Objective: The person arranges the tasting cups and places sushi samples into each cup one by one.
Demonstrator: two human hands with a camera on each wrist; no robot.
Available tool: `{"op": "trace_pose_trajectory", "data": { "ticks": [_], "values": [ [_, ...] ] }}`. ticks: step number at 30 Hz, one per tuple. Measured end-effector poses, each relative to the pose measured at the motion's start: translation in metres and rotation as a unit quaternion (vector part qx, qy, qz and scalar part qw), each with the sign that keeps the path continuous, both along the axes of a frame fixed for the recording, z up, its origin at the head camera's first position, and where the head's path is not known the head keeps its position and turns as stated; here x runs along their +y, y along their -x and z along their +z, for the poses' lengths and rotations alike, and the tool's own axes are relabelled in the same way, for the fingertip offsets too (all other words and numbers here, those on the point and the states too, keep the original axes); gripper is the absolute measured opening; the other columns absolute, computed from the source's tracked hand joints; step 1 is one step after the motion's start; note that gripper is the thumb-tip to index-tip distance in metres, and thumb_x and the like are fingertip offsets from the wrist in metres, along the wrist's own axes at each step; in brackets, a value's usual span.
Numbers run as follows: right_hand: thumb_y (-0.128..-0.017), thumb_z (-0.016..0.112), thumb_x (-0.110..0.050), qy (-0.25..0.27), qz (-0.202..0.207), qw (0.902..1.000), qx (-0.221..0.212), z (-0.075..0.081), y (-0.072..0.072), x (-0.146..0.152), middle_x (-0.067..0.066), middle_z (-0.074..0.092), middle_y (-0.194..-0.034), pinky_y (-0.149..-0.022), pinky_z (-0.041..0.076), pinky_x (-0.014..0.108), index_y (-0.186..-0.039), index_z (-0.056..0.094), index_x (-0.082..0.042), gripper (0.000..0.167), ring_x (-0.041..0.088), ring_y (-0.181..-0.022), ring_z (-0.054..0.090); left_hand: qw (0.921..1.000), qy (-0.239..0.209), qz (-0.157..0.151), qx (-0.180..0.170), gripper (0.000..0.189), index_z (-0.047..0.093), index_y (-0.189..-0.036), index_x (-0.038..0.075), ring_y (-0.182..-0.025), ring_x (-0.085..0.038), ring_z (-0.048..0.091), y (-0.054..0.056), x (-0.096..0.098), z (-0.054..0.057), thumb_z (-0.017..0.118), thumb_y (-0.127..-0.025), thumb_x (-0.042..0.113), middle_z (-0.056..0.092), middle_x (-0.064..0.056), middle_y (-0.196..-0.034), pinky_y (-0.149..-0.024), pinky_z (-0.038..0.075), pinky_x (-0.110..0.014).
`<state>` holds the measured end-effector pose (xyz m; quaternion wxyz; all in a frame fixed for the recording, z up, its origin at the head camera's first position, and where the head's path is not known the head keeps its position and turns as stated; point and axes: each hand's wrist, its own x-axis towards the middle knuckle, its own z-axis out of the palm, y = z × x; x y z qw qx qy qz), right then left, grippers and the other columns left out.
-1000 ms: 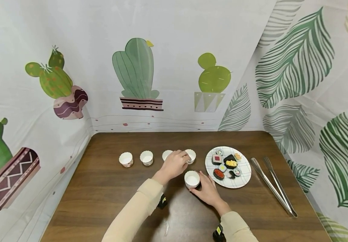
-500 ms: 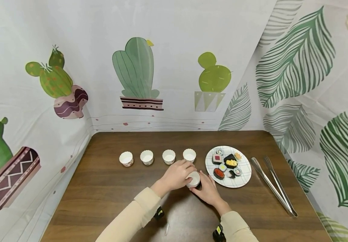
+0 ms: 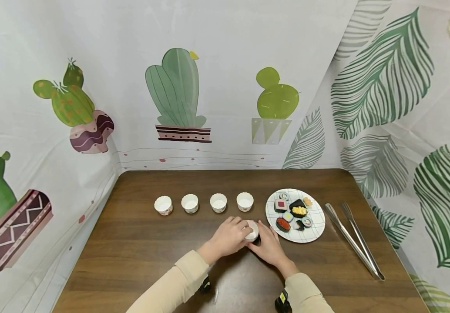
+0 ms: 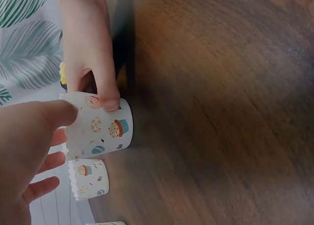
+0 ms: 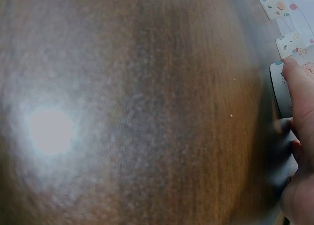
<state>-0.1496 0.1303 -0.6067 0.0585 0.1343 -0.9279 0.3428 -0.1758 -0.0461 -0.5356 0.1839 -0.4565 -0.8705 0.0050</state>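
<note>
A white paper baking cup with cupcake prints stands near the middle of the table, between both hands. My right hand grips it from the right, its thumb against the near side. From the left, my left hand pinches the rim; in the left wrist view its thumb lies on the printed outside of the cup near the scalloped edge. Several fingertips reach over the opening and hide part of it. The right wrist view catches only the edge of the cup and the right hand.
Several similar baking cups stand in a row behind, one of them just beyond the hands. A round checked plate with toy-like sushi pieces is to the right. Metal tongs lie beside it. A patterned cloth hangs behind the table.
My left hand has come back from the rear row of cups to the cup in the right hand, leaving a cup uncovered in that row. The right hand has stayed nearly still.
</note>
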Motion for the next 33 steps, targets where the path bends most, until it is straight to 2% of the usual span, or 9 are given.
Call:
{"op": "trace_pose_trajectory", "data": {
  "ticks": [7,13,21,29,33],
  "values": [
    [-0.072,0.075,-0.033,-0.004,-0.002,0.9999,0.014,-0.002,0.000,0.000,0.013,0.054,-0.129,-0.102,0.022,0.057,-0.130,0.049,-0.006,0.069,0.032,-0.127,0.042,0.9993,-0.002,-0.005,0.038,0.024,0.067,-0.088,0.022,-0.086,-0.014,0.057,-0.003,0.005,-0.004,0.075,-0.070,0.035,0.063,0.007,-0.093,-0.077,0.045,-0.028],
    [-0.071,0.076,-0.031,-0.006,-0.004,0.9997,0.023,-0.003,0.000,-0.001,0.014,0.054,-0.128,-0.101,0.023,0.058,-0.128,0.049,-0.005,0.068,0.032,-0.126,0.042,0.9978,-0.008,-0.021,0.062,0.015,0.065,-0.079,0.022,-0.077,-0.013,0.056,-0.005,0.007,-0.007,0.072,-0.071,0.033,0.062,0.008,-0.081,-0.068,0.044,-0.026],
    [-0.070,0.076,-0.029,-0.002,-0.004,0.9997,0.023,-0.004,0.000,-0.001,0.014,0.053,-0.130,-0.101,0.023,0.058,-0.129,0.049,-0.005,0.069,0.033,-0.127,0.042,0.9984,-0.004,-0.019,0.053,0.011,0.065,-0.076,0.022,-0.072,-0.012,0.057,-0.008,0.008,-0.007,0.069,-0.078,0.032,0.062,0.009,-0.075,-0.064,0.044,-0.025],
    [-0.072,0.073,-0.035,0.000,-0.004,0.9952,0.098,-0.010,0.000,-0.001,0.015,0.057,-0.124,-0.096,0.026,0.056,-0.127,0.050,-0.004,0.067,0.033,-0.121,0.047,0.9988,-0.007,-0.010,0.048,0.013,0.064,-0.075,0.021,-0.072,-0.013,0.058,-0.008,0.010,-0.008,0.069,-0.078,0.032,0.064,0.008,-0.078,-0.064,0.043,-0.027],
    [-0.072,0.074,-0.031,0.000,-0.002,0.9960,0.090,-0.010,0.000,-0.001,0.016,0.057,-0.124,-0.097,0.026,0.057,-0.126,0.050,-0.003,0.066,0.034,-0.121,0.046,0.9984,-0.009,-0.008,0.056,0.014,0.063,-0.073,0.021,-0.071,-0.013,0.057,-0.007,0.011,-0.008,0.069,-0.078,0.033,0.063,0.008,-0.076,-0.064,0.041,-0.027]
  ]
}}
